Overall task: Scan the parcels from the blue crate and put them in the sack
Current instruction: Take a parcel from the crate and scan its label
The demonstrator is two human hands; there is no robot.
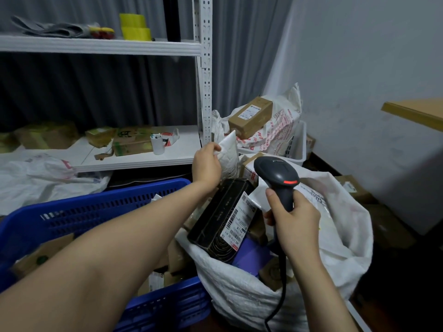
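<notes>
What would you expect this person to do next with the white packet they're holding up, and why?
Probably turn the white packet so that its label faces the scanner. The left hand pinches the packet above the sack, and no label on it shows from here. The right hand grips the scanner close by, its red light lit.

This is a small parcel-sorting or dispatch room. A white metal rack (206, 68) fills the left of the frame, with rolls of yellow packing tape (135, 27) on its top shelf and flattened cartons (131, 142) lower down. Along the bottom a blue crate (96, 207) and a white sack (239, 291) hold labelled parcels (220, 216), a barcode scanner (278, 178) shows at centre, and a second sack (282, 125) of boxes stands right of centre.
</notes>
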